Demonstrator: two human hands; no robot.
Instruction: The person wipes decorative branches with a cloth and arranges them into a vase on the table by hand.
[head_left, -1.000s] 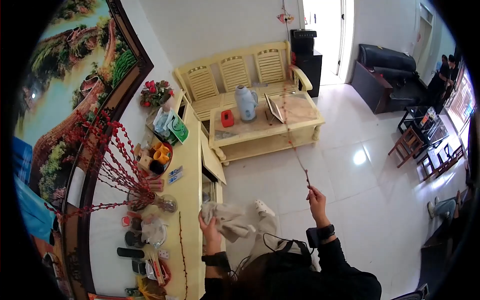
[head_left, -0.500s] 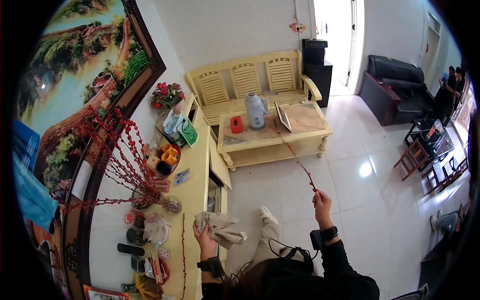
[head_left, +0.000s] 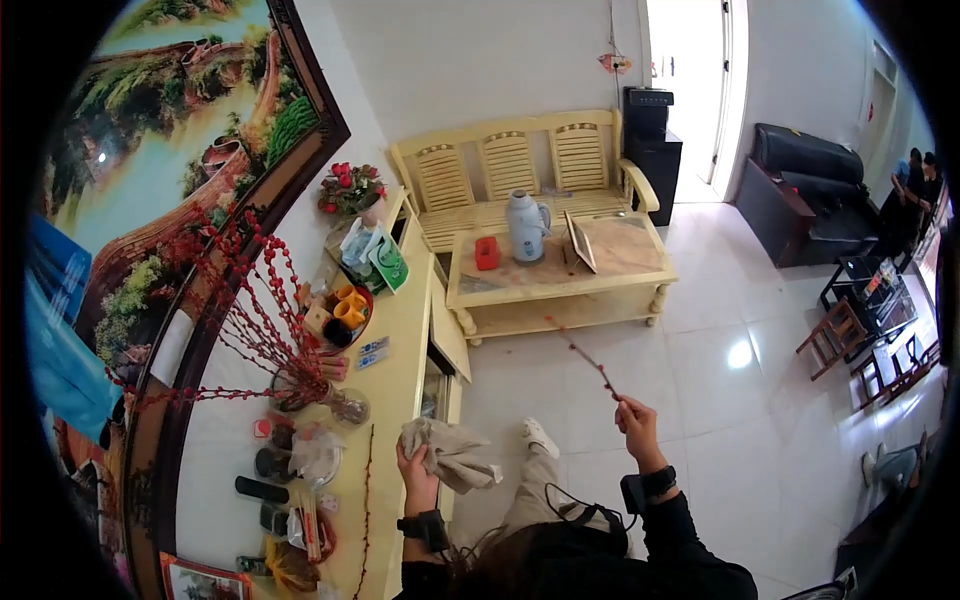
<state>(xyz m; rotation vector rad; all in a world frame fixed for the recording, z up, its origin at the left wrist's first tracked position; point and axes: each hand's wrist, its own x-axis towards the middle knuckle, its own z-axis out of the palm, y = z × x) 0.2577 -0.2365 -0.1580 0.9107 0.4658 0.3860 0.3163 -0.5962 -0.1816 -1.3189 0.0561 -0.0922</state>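
A crumpled beige cloth (head_left: 452, 456) is gripped in my left hand (head_left: 416, 474), just beside the edge of the yellow cabinet (head_left: 400, 400). My right hand (head_left: 638, 430) pinches the lower end of a red-berry branch (head_left: 588, 361), which points up and to the left over the tiled floor. More red-berry branches (head_left: 262, 330) fan out of a glass vase (head_left: 350, 407) on the cabinet. One single berry branch (head_left: 368, 500) lies along the cabinet top, left of my left hand.
Cups on a round tray (head_left: 345, 320), a flower pot (head_left: 370, 205) and small jars crowd the cabinet. Ahead, a low table (head_left: 480, 293) bears a thermos (head_left: 526, 228), a red box (head_left: 487, 253) and a tablet. Behind it is a wooden bench (head_left: 500, 185). People (head_left: 910, 190) stand far right.
The branch in my right hand has swung lower and further left, with the hand slightly lower. My view has shifted a little; the left hand still holds the cloth.
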